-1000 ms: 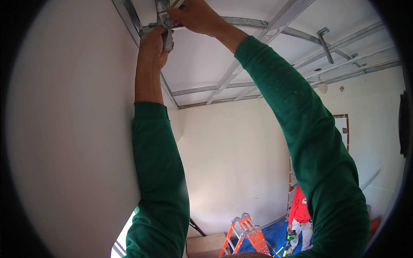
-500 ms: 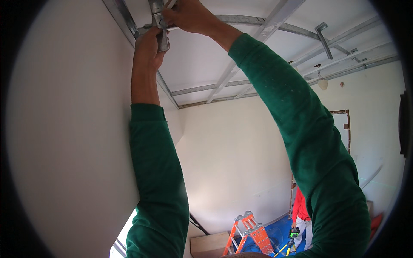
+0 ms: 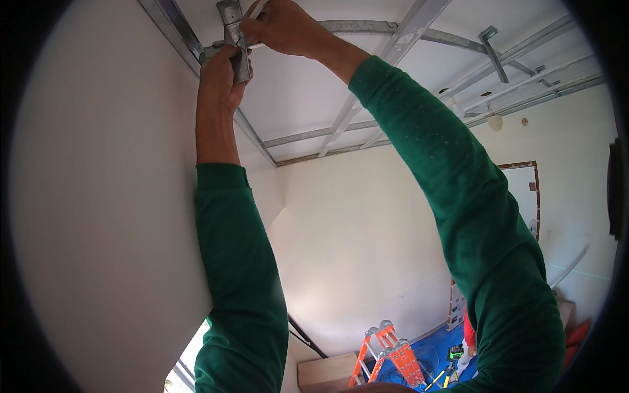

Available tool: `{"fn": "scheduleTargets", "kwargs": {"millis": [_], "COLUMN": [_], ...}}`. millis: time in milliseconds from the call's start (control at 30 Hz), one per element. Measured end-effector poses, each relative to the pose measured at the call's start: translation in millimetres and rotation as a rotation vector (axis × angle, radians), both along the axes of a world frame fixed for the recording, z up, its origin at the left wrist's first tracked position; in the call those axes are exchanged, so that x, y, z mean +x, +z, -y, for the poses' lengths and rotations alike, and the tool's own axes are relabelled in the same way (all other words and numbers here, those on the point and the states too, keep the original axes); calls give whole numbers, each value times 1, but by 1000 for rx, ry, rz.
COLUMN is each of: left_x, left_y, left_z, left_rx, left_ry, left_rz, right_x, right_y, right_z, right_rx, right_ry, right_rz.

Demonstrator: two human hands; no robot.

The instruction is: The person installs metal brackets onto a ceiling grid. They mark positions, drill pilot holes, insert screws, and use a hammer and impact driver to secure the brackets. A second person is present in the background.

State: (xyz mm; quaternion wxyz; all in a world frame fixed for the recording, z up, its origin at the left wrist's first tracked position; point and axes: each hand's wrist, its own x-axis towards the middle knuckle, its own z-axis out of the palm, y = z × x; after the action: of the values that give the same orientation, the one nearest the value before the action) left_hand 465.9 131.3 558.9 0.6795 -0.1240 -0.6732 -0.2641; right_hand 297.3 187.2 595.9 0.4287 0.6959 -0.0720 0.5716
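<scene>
Both my arms, in green sleeves, reach up to the ceiling frame at the upper left. My left hand [image 3: 217, 78] is closed round the lower end of a short metal channel piece [image 3: 242, 68], close to the left wall. This grey piece stands upright against the frame's metal edge. My right hand [image 3: 283, 27] is pinched beside the channel's upper part, on a slim white stick-like thing [image 3: 259, 8] whose kind I cannot make out. Part of that thing is hidden by the fingers.
Metal ceiling profiles [image 3: 357, 27] cross overhead, with a bent metal bracket [image 3: 493, 54] hanging at right. A plain wall [image 3: 98, 196] rises close on the left. Below are an orange folding ladder [image 3: 403, 360], a green laser level [image 3: 455, 353] on a tripod, and a partly hidden person in red [image 3: 469, 331].
The view has shifted slightly; my hands and the channel piece sit a little further left in it. The person in red is now mostly hidden behind my right arm. Both grips look the same.
</scene>
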Motion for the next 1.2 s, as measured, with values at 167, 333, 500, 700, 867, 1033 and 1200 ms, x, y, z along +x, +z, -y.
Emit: {"fn": "scheduleTargets", "kwargs": {"millis": [167, 333, 500, 700, 867, 1033, 1200], "left_x": [-2, -1, -1, 0, -1, -2, -3], "left_y": [0, -4, -4, 0, -1, -3, -1], "left_z": [-2, -6, -5, -3, -2, -5, -3], "left_rx": [21, -8, 10, 3, -2, -6, 4], "left_ry": [-46, -21, -33, -4, -9, -4, -9], "left_rz": [-27, 6, -8, 4, -5, -9, -29], "right_x": [3, 3, -2, -3, -5, -4, -4], "right_y": [2, 1, -5, -11, -12, -12, -6], "right_z": [3, -3, -11, -15, -19, -17, -5], "right_rx": [32, 9, 61, 77, 139, 116, 80], "right_ry": [43, -8, -8, 65, 90, 105, 115], "right_rz": [-10, -13, -30, -38, -47, -91, -30]}}
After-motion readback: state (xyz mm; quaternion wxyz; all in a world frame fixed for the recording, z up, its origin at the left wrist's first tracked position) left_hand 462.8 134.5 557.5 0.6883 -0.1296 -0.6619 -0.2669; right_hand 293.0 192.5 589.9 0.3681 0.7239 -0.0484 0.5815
